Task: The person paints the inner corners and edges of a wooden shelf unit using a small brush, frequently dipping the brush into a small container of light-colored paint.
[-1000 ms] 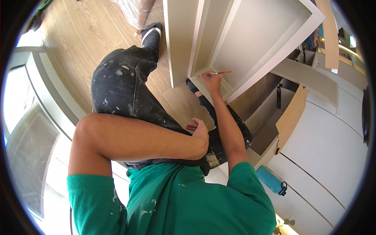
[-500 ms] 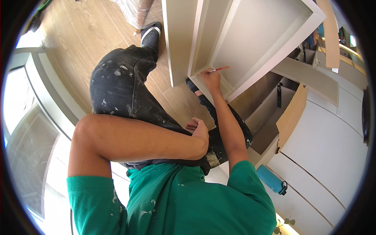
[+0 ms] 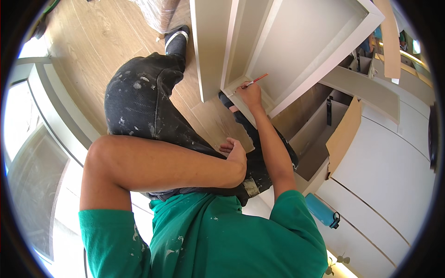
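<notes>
In my right hand (image 3: 251,95) is a slim red-handled paintbrush (image 3: 261,78), pinched between the fingers with its handle slanting up to the right. That hand is at the lower corner of a pale beige cabinet frame (image 3: 232,88), and the brush's tip is too small to make out. My left hand (image 3: 237,152) holds nothing and lies over my lap, palm partly up and fingers stretched out. Its forearm crosses my paint-spotted dark trousers (image 3: 139,99).
Below the frame on the right are an open drawer box (image 3: 320,139) and a torn cardboard piece (image 3: 345,134). A blue bottle (image 3: 320,210) lies by white panels. Plastic-wrapped goods (image 3: 157,14) stand on the wood floor (image 3: 88,41); a window frame (image 3: 55,102) is at left.
My right hand has turned slightly, and the brush handle now points more steeply upward. My left hand stays where it was.
</notes>
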`<action>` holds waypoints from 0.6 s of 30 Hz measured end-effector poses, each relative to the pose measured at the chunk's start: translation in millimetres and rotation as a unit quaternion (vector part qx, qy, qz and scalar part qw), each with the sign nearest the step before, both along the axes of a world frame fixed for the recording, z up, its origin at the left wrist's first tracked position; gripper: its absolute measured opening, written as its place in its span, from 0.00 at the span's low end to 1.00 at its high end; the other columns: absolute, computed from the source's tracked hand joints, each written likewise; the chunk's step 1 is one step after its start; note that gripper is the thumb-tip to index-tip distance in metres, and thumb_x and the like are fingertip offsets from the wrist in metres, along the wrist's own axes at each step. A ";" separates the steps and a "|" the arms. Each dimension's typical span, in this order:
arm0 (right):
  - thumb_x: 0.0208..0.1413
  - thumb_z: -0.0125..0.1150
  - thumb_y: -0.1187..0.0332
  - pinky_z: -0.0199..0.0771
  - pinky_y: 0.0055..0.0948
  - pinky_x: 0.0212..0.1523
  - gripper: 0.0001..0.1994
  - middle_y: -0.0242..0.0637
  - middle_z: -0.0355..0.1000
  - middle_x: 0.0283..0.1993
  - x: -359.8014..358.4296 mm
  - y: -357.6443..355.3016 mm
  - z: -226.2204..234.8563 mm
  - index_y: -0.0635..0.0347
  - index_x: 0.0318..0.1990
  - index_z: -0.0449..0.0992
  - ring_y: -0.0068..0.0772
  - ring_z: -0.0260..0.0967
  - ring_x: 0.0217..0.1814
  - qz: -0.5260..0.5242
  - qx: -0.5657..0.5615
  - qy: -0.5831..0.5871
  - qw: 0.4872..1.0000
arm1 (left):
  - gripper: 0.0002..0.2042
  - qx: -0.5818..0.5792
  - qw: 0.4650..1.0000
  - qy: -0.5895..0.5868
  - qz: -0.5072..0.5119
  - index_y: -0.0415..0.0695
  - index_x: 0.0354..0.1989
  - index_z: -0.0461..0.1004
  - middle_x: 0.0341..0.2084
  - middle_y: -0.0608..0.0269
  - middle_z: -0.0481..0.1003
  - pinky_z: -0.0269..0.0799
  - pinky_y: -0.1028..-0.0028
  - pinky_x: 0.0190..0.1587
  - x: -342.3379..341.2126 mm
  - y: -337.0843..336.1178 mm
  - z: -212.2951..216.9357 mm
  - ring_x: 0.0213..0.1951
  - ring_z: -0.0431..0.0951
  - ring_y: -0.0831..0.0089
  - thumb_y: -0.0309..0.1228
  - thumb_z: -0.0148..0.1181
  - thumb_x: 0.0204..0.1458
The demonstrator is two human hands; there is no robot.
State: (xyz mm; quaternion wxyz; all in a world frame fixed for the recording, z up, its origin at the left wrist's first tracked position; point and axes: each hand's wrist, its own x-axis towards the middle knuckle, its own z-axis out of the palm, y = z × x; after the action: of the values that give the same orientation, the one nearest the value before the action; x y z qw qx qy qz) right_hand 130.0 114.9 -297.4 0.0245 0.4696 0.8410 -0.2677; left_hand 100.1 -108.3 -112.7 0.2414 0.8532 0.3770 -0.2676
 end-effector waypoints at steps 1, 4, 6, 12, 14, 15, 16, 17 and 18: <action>0.40 0.69 0.70 0.78 0.41 0.34 0.07 0.49 0.78 0.23 0.7 0.5 1.0 0.65 0.26 0.83 0.51 0.79 0.29 0.003 0.003 -0.001 1.000 | 0.16 0.001 1.000 0.002 -0.002 0.42 0.50 0.81 0.42 0.50 0.82 0.68 0.47 0.56 -0.5 0.2 0.1 0.44 0.81 0.55 0.35 0.56 0.58; 0.39 0.69 0.70 0.78 0.41 0.35 0.07 0.50 0.78 0.24 1.2 2.7 4.1 0.65 0.25 0.82 0.51 0.79 0.29 0.022 0.017 -0.013 1.000 | 0.16 0.000 1.000 -0.001 -0.007 0.42 0.50 0.81 0.42 0.49 0.82 0.68 0.47 0.56 -2.0 0.7 1.2 0.44 0.81 0.54 0.35 0.56 0.58; 0.39 0.69 0.69 0.78 0.42 0.35 0.07 0.50 0.78 0.24 1.4 4.8 7.3 0.65 0.25 0.82 0.51 0.79 0.29 0.027 0.019 -0.024 0.999 | 0.16 -0.002 1.000 -0.003 -0.010 0.42 0.49 0.81 0.42 0.49 0.82 0.68 0.47 0.56 -3.3 0.9 2.8 0.44 0.81 0.54 0.35 0.56 0.58; 0.40 0.67 0.69 0.78 0.42 0.36 0.08 0.50 0.78 0.24 -21.1 3.3 23.7 0.65 0.26 0.82 0.52 0.79 0.30 0.052 0.002 -0.048 0.997 | 0.16 -0.005 1.000 -0.006 0.007 0.42 0.50 0.81 0.43 0.49 0.82 0.68 0.47 0.56 -0.8 1.3 0.7 0.45 0.81 0.54 0.35 0.55 0.59; 0.41 0.67 0.69 0.78 0.42 0.36 0.08 0.50 0.78 0.25 -19.8 2.9 9.9 0.66 0.26 0.82 0.52 0.79 0.30 0.070 0.026 -0.042 0.996 | 0.16 -0.008 1.000 -0.003 0.003 0.42 0.50 0.81 0.44 0.49 0.82 0.68 0.47 0.56 -1.0 1.1 1.1 0.45 0.81 0.54 0.36 0.55 0.59; 0.41 0.66 0.69 0.78 0.42 0.35 0.08 0.50 0.78 0.25 -17.1 4.0 5.1 0.66 0.27 0.82 0.52 0.79 0.30 0.067 0.026 -0.033 0.997 | 0.16 -0.011 1.000 -0.001 0.000 0.42 0.50 0.81 0.44 0.49 0.82 0.68 0.47 0.56 -0.3 1.8 2.2 0.46 0.81 0.54 0.36 0.55 0.59; 0.41 0.66 0.70 0.78 0.42 0.35 0.08 0.50 0.78 0.25 -16.9 3.8 1.3 0.66 0.27 0.82 0.52 0.79 0.30 0.066 0.025 -0.025 0.997 | 0.16 -0.015 1.000 0.001 0.000 0.42 0.50 0.81 0.44 0.49 0.82 0.68 0.46 0.57 -0.1 2.6 2.2 0.46 0.81 0.54 0.36 0.55 0.58; 0.41 0.66 0.70 0.78 0.42 0.35 0.08 0.51 0.78 0.25 -16.6 3.5 -2.5 0.66 0.28 0.82 0.52 0.79 0.30 0.065 0.024 -0.016 0.997 | 0.16 -0.017 1.000 0.001 -0.001 0.43 0.51 0.81 0.44 0.49 0.82 0.68 0.46 0.57 -0.4 3.1 1.8 0.46 0.81 0.54 0.36 0.56 0.58; 0.42 0.66 0.70 0.78 0.41 0.35 0.08 0.51 0.78 0.25 -16.8 3.2 -6.7 0.66 0.28 0.82 0.52 0.79 0.30 0.061 0.019 -0.009 0.998 | 0.17 -0.018 1.000 0.001 -0.003 0.43 0.51 0.81 0.44 0.49 0.82 0.68 0.46 0.57 -0.7 3.5 1.4 0.46 0.81 0.54 0.36 0.56 0.58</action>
State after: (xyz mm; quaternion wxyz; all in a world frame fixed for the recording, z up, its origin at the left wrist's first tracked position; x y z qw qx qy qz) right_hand 113.1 118.1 -304.1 0.0394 0.4201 0.8728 -0.2452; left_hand 99.4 -104.8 -111.4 0.2557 0.8495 0.3696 -0.2764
